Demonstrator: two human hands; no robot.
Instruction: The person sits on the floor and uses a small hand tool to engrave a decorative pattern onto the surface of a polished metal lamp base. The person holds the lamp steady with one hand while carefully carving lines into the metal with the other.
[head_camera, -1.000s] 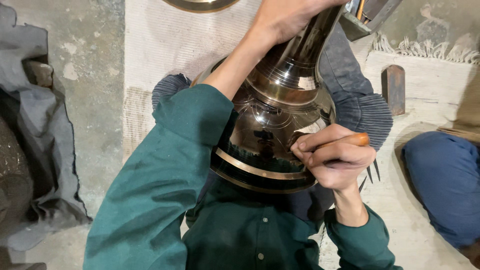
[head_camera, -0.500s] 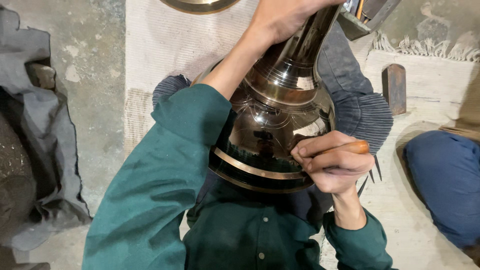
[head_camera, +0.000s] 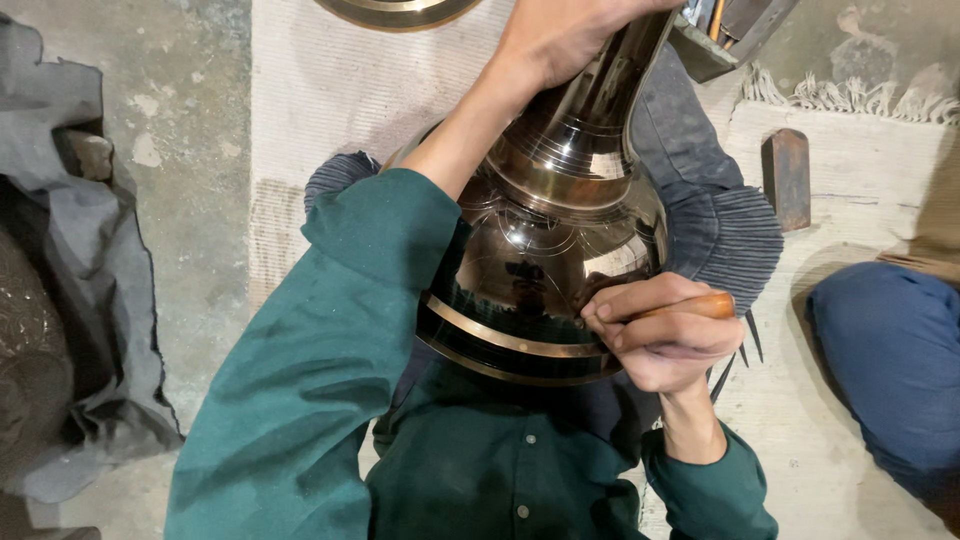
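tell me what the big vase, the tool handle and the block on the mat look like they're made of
Vase: seemingly polished metal, mirror-dark with brass-coloured bands; it reflects its surroundings sharply. The left hand grips its neck.
Tool handle in the right hand: probably wood, going by its smooth orange-brown sheen.
Block on the woven mat: dull, dark brown; metal or wood, I cannot tell which.

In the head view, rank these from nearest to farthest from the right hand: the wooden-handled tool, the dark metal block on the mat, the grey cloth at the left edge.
1. Wooden-handled tool: gripped in the right hand, against the shiny metal vase.
2. Dark metal block: on the pale mat, up and to the right.
3. Grey cloth: far left, on the concrete floor.
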